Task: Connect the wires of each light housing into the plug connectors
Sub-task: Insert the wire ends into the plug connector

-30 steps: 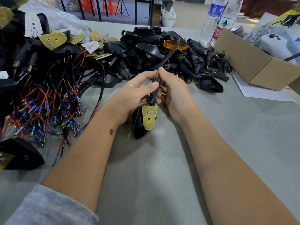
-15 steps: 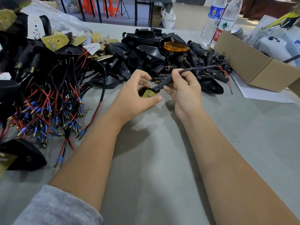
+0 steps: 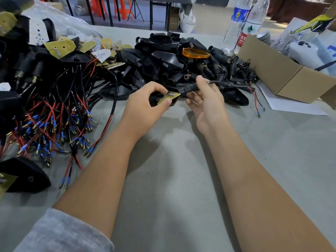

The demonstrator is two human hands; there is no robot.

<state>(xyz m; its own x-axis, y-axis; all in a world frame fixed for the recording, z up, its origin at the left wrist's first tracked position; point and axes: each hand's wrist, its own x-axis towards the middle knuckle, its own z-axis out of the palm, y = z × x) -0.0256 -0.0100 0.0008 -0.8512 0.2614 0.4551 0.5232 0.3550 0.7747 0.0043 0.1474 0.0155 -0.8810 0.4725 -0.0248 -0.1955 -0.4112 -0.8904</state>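
Note:
My left hand (image 3: 147, 104) grips a black light housing (image 3: 160, 100) with a yellow circuit board (image 3: 168, 97) on it, held just above the table. A black rubber stem (image 3: 189, 89) runs from the housing to the right, pinched by my right hand (image 3: 205, 100) between thumb and fingers. From the stem a black sheathed cable (image 3: 234, 85) trails right and ends in a red and a black wire (image 3: 257, 103) with blue-sleeved tips hanging over the table.
A pile of black housings and plug connectors (image 3: 174, 59) with one orange lens (image 3: 195, 53) lies behind my hands. Finished housings with red and black wires (image 3: 54, 115) spread across the left. A cardboard box (image 3: 283, 73) and two water bottles (image 3: 241, 24) stand at the right.
The housing has swung from hanging upright to lying sideways, and both hands have moved away from me toward the pile. The cable now points right, its wire ends out past the right hand.

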